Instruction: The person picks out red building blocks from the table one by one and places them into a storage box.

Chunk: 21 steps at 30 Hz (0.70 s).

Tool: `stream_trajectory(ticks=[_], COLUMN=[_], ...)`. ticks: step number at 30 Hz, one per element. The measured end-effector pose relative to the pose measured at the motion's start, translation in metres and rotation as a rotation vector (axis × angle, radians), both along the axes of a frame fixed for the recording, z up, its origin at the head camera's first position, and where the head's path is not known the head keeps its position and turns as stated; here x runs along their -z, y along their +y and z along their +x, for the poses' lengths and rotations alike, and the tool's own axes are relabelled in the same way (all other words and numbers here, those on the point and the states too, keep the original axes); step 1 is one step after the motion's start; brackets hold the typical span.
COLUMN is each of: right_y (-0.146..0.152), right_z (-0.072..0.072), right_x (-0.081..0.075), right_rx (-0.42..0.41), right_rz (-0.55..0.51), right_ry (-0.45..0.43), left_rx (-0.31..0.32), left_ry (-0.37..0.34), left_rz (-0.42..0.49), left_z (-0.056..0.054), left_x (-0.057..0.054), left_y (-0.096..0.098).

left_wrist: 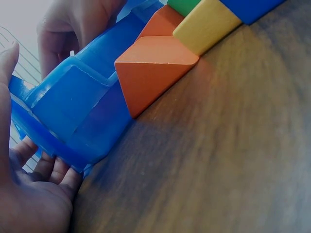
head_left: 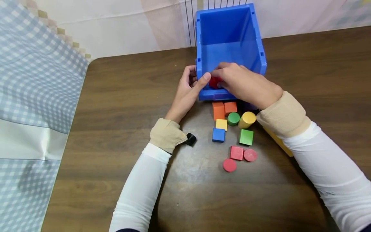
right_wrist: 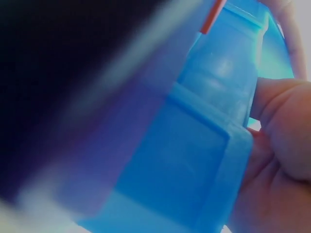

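A blue plastic bin (head_left: 215, 95) stands at the back of the table, its open top facing up. My left hand (head_left: 185, 96) grips its left wall near the front corner, thumb over the rim and fingers along the outside. The left wrist view shows those fingers curled against the bin's side (left_wrist: 68, 102). Over the front wall reaches my right hand (head_left: 246, 82), its fingers inside the bin, pinching a red block (head_left: 214, 82) that they partly cover. In the right wrist view the right hand (right_wrist: 282, 145) is beside the bin's front.
Just in front of the bin lie orange blocks (head_left: 218, 111), a green cylinder (head_left: 233, 119), a yellow cylinder (head_left: 247, 120), a yellow block (head_left: 221, 124), a blue block (head_left: 218, 135) and a green block (head_left: 246, 137). Nearer are a red square block (head_left: 236, 153) and red discs (head_left: 229, 165).
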State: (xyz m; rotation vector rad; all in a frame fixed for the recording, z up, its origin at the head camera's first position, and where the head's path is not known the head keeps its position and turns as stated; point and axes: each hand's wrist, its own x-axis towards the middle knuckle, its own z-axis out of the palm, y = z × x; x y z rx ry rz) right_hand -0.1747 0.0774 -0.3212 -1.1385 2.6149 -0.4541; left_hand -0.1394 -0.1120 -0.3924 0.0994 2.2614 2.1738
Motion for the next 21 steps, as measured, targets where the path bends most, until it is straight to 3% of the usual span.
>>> stream_trajectory(ticks=[21], right_y=[-0.0017], right_z=[-0.0042], right_x=[0.0006], right_rx=[0.026], right_rz=[0.036], right_ry=[-0.023], left_rx=[0.005], left_ry=[-0.012], left_rz=[0.001], left_z=[0.0006], left_x=[0.0007], left_y=[-0.0025])
